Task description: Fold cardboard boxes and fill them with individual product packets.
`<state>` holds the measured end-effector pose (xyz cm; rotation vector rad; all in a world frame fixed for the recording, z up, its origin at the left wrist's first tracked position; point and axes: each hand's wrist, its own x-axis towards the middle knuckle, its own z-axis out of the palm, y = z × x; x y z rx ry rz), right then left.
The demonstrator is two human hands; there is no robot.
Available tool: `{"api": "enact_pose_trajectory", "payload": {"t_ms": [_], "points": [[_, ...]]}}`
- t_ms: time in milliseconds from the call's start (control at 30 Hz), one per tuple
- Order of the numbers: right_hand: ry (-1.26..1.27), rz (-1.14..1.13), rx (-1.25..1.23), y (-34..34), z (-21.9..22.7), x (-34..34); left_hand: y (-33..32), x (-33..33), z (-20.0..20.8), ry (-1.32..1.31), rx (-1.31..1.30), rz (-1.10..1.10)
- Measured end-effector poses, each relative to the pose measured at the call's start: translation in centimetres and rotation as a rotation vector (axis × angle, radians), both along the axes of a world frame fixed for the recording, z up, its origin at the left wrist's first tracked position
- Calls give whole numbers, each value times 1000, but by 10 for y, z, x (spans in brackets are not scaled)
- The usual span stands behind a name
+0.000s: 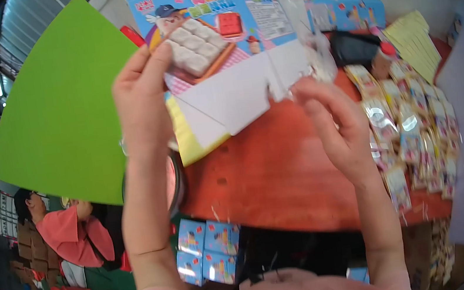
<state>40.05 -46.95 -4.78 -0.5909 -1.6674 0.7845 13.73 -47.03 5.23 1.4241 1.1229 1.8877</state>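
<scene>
My left hand grips the left edge of a printed carton, thumb in front. The carton is blue with a picture of white square sweets on a tray, and its white unprinted flaps hang at the lower side. At the flaps' right end is my right hand, its fingers curled and the fingertips at the edge of a small flap; blur softens the contact. Below the carton, a yellow sheet shows beside my left wrist.
A red table bears many small wrapped packets at right. Behind them are a bottle with a red cap, a black bag and yellow paper. A green board stands left. Blue boxes sit below; a person sits far left.
</scene>
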Motion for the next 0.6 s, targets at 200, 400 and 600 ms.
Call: {"api": "enact_pose_trajectory", "payload": {"t_ms": [200,400,600], "points": [[-370,25,256,-129,10,7,-140,120,-57,-189,-11,49],[-316,172,-46,-247,-19,67,-242,174,-103,247,131,-107],[-68,-305,-390,-361,-10,185,-279,180,-82,731,524,-390]]}}
